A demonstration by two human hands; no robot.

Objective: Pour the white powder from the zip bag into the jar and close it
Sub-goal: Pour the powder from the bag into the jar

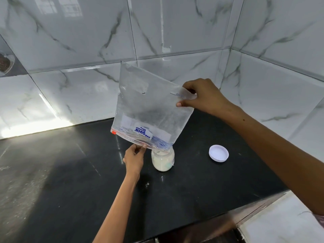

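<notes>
A: Scene, big to small?
B: Marble-look tiled wall (78, 50) is wrapping the corner. Black countertop (70, 181) is sitting below it, catching glare at the left.
A: Bag?
B: Zip bag (149, 106) is hanging upside down over the counter, zip end down, tilted. Looking mostly see-through, with powder haze on the film. Printed label is reading inverted near the mouth.
A: Hands?
B: Right hand (203, 97) is pinching the raised bottom corner of the bag, thumb and fingers curled onto the film. Left hand (134, 158) is pinching the zip edge at the low end, just beside the jar.
A: Jar?
B: Jar (163, 161) is standing upright on the counter, open, under the bag's lower corner. Bag mouth is sitting at the rim. White powder (162, 164) is filling most of the glass.
A: Lid?
B: White lid (218, 153) is lying on the counter, right of the jar, apart from it.
</notes>
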